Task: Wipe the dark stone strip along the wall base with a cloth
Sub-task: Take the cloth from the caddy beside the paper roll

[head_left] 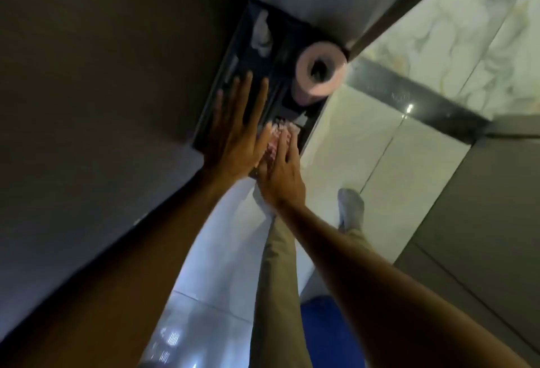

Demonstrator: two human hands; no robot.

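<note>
My left hand (236,131) lies flat with fingers spread on a dark recessed niche (222,98) in the wall. My right hand (282,171) presses a pink-and-white cloth (277,136) against the niche's lower right corner, fingers curled over it. A dark stone strip (415,98) runs across the pale floor tiles at the right, well away from both hands. The picture is blurred by motion.
A pink toilet-paper roll (320,71) sits in the niche beside a white crumpled item (261,33). My trouser leg (280,280) and grey-socked foot (350,207) stand on pale tiles. A blue object (324,326) lies by my leg. A grey panel (479,221) fills the right.
</note>
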